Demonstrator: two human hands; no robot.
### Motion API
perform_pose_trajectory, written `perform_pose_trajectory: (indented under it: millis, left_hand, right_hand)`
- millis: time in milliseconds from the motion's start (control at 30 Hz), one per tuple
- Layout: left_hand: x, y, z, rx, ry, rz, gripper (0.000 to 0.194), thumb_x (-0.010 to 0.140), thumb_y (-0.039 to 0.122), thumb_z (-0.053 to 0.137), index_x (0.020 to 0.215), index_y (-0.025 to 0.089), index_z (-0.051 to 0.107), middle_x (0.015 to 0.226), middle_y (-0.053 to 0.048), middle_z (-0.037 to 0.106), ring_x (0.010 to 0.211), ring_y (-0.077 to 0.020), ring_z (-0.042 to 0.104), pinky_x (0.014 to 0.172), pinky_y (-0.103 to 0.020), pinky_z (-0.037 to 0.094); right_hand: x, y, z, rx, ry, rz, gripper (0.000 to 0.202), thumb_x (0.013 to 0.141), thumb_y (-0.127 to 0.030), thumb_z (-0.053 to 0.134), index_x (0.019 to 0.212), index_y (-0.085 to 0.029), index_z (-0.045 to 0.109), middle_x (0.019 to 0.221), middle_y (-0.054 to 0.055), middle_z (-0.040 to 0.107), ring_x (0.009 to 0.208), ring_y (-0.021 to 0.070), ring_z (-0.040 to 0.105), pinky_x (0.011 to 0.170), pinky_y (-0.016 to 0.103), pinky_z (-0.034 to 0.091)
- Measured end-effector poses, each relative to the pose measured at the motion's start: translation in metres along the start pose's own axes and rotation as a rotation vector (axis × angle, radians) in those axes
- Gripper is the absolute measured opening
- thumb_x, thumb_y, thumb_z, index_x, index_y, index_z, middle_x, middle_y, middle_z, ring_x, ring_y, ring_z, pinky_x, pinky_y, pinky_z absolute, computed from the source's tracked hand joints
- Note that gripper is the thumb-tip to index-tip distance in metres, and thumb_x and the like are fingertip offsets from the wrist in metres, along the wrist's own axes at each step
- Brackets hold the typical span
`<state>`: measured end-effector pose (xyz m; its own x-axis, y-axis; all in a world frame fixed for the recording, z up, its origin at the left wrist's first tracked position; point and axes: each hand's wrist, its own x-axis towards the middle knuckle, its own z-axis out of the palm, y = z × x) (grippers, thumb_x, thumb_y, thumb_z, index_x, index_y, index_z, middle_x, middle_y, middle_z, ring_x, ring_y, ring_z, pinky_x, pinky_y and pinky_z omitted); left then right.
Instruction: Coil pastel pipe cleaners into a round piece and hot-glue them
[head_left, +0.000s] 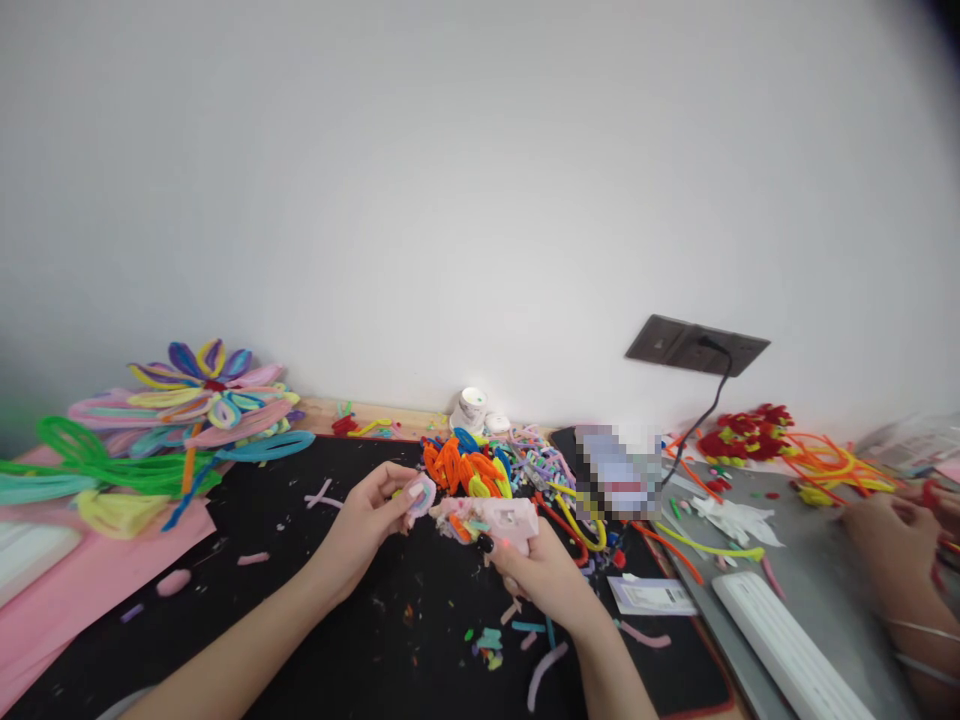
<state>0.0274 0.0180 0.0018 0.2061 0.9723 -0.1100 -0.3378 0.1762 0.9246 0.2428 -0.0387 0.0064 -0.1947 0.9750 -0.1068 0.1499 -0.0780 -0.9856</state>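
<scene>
Between the thumb and fingers of my left hand (382, 505) is a small looped pipe cleaner piece (423, 496) in pink and pale blue. My right hand (544, 575) is closed around a pale pink hot glue gun (510, 518). Its tip points left toward the looped piece, with a small gap between them. Just behind the glue gun lies a bundle of orange, blue and yellow pipe cleaner loops (469, 468). Cut bits of pipe cleaner (491, 645) are scattered on the black mat (300, 620) below my hands.
Finished-looking pipe cleaner flowers (214, 390) and green loops (127, 460) are at left on pink paper (142, 550). A white cup (471, 408) stands by the wall. On the right are a blurred-out phone (615, 470), a power cord (697, 415), a white bar (787, 645) and another person's hands (900, 530).
</scene>
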Motion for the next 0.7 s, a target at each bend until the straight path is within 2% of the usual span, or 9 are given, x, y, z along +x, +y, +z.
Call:
perform_pose_trajectory:
  millis: [267,500,700]
  left_hand:
    - [0.0011,-0.0036,-0.0024,-0.004,-0.029,-0.005,0.035,0.067,0.040,0.081,0.083,0.017,0.060,0.070,0.003,0.064,0.054,-0.0069,0.049,0.053,-0.020,0.038]
    - [0.0017,-0.0034,-0.0022,-0.007,-0.056,-0.014,0.035,0.067,0.040,0.081,0.081,0.016,0.060,0.070,0.003,0.064,0.053,-0.0066,0.049,0.052,-0.020,0.039]
    - [0.0025,-0.0056,-0.0035,-0.004,-0.087,-0.015,0.033,0.069,0.039,0.081,0.081,0.016,0.059,0.069,0.003,0.063,0.053,-0.0063,0.048,0.051,-0.020,0.038]
  right_hand:
    - [0.0009,0.0055,-0.0037,-0.007,0.042,0.005,0.013,0.083,-0.030,0.060,0.088,-0.019,0.056,0.057,-0.008,0.034,0.044,0.0061,0.026,0.041,0.020,0.025]
    - [-0.0001,-0.0003,-0.0033,-0.012,0.080,-0.008,0.021,0.080,-0.026,0.059,0.068,-0.021,0.043,0.053,-0.009,0.030,0.043,0.0053,0.024,0.040,0.020,0.021]
    - [0.0003,-0.0009,-0.0047,0.006,0.097,-0.020,0.020,0.079,-0.031,0.060,0.071,-0.021,0.045,0.054,-0.009,0.031,0.042,0.0052,0.025,0.039,0.020,0.023]
